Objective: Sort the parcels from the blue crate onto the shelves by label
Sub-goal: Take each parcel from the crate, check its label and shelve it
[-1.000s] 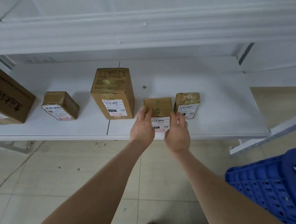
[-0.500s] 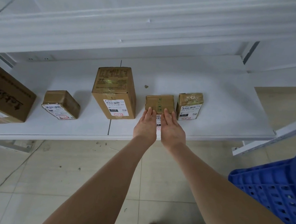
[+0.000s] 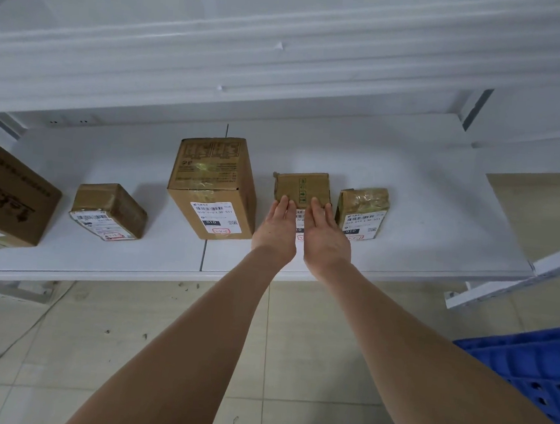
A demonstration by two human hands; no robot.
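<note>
Here, one small parcel (image 3: 303,187): upright on the lower shelf (image 3: 426,205), between the tall box (image 3: 210,188) at left and the taped packet (image 3: 362,210) at right, directly beyond both hands. Left hand (image 3: 276,232) and right hand (image 3: 326,238): side by side, equally near, flat, fingers extended against its labelled near face, gripping nothing. Blue crate (image 3: 530,372): near right, on the floor.

Matt brown cardboard parcels (image 3: 303,187), some wrapped in glossy tape, are set on a smooth white-painted shelf (image 3: 410,197).
</note>
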